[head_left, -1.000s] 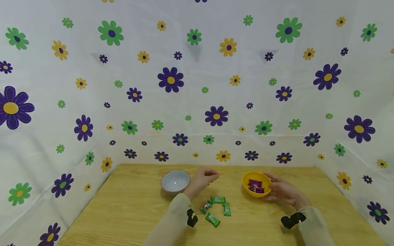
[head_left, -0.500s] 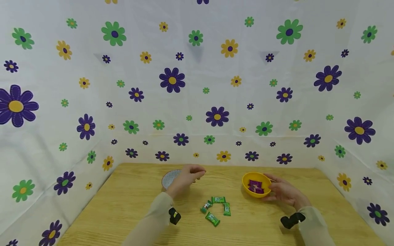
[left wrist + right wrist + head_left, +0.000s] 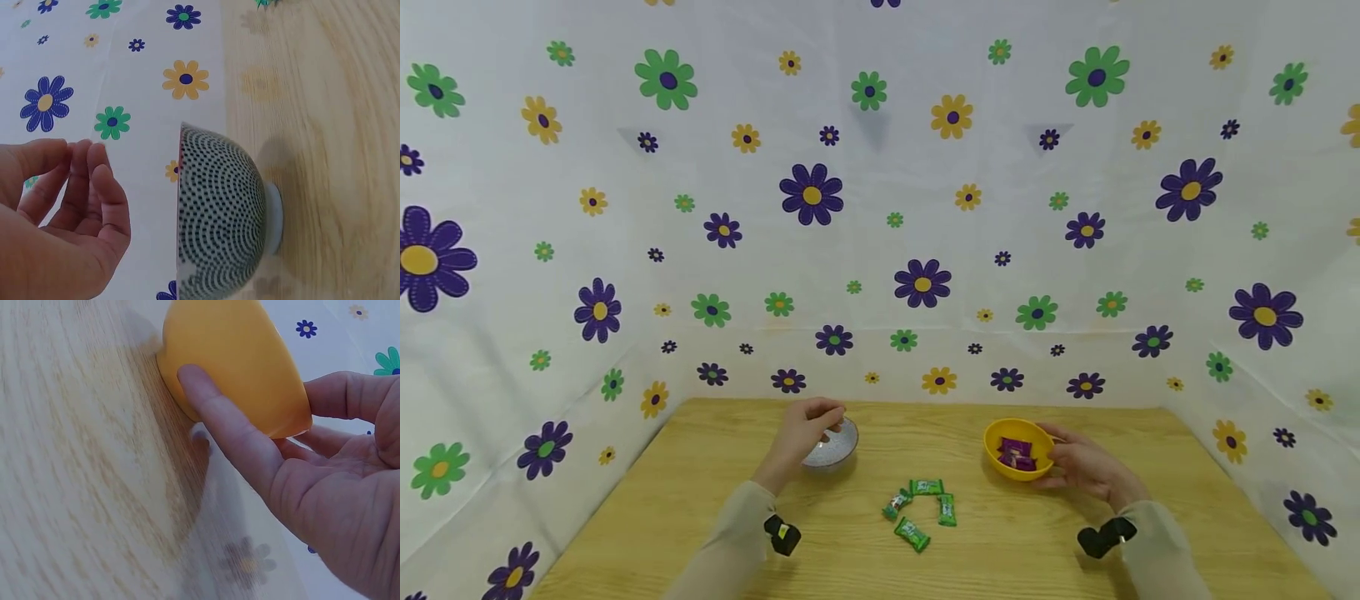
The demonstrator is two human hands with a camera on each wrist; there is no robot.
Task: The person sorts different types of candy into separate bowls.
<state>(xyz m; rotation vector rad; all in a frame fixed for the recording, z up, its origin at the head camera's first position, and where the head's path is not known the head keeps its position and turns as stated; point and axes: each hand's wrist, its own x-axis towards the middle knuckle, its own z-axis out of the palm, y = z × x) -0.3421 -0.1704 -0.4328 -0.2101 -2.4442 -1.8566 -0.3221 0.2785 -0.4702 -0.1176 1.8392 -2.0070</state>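
My left hand (image 3: pixel 805 434) is over the near-left part of a grey speckled bowl (image 3: pixel 837 444). In the left wrist view, its fingers are loosely bent, with the thumb tip close to the fingertips, and nothing shows between them. Beside it is the bowl's dotted outer wall (image 3: pixel 222 212), which the hand does not touch there. With thumb and fingers spread round one side, my right hand (image 3: pixel 1092 468) holds a yellow bowl (image 3: pixel 992 461). Several purple-wrapped candies (image 3: pixel 1017 454) lie inside. The right wrist view shows the thumb along the yellow bowl's outer wall (image 3: pixel 231 356).
Several green-wrapped candies (image 3: pixel 927 487) lie scattered on the wooden table (image 3: pixel 962 562) between the two bowls. A white flower-printed cloth (image 3: pixel 880 250) hangs behind the table and along both sides.
My left hand has moved left, from the right of the grey bowl to over its left part. The right hand stays at the yellow bowl, and the candies stay in place.
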